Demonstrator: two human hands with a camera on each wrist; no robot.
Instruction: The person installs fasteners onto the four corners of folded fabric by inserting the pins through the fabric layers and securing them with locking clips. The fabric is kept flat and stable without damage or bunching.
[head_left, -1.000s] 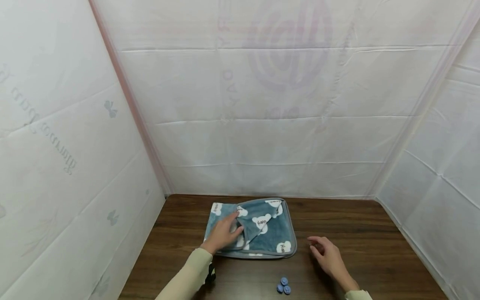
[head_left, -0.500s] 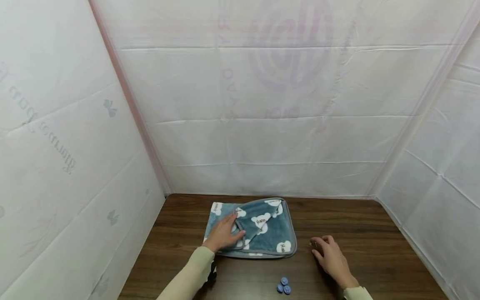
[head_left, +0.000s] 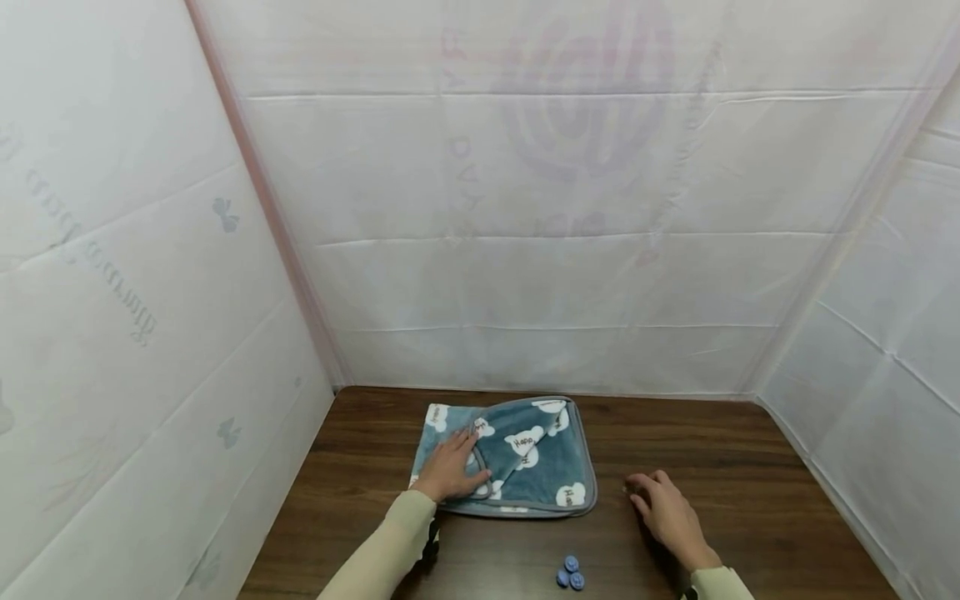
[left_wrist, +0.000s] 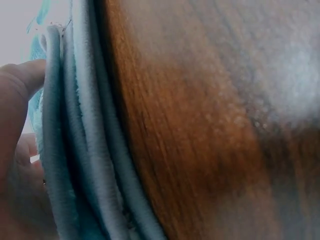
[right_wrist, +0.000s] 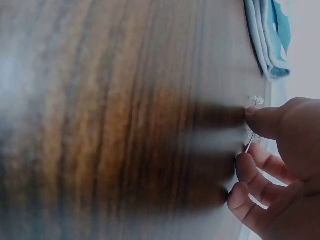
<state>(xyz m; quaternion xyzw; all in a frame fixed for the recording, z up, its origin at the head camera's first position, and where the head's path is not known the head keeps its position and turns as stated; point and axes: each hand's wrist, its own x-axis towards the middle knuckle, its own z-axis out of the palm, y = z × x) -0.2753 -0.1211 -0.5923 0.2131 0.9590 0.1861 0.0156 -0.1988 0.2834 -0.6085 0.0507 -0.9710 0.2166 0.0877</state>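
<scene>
A folded teal blanket (head_left: 551, 471) with white bear heads lies toward the back of the table. My left hand (head_left: 450, 468) rests flat on its left part, fingers spread; in the left wrist view, the thumb lies beside the blanket's piped edges (left_wrist: 92, 100). To the blanket's right, my right hand (head_left: 667, 510) touches the tabletop with loosely bent fingers. In the right wrist view, a small clear object (right_wrist: 256, 100) lies just past the thumb. A thin metal point (right_wrist: 249, 143) shows between thumb and fingers, which stand apart there.
Three small blue round buttons (head_left: 571, 564) lie close together near the front of the brown wooden table (head_left: 720, 433). White sheeting (head_left: 525, 317) hangs behind the table and along both sides. A dark band sits at the left sleeve (head_left: 431, 542).
My left hand has settled flatter onto the blanket. The right hand has shifted slightly right, its fingers staying around the small object. The blanket and buttons have not visibly moved.
</scene>
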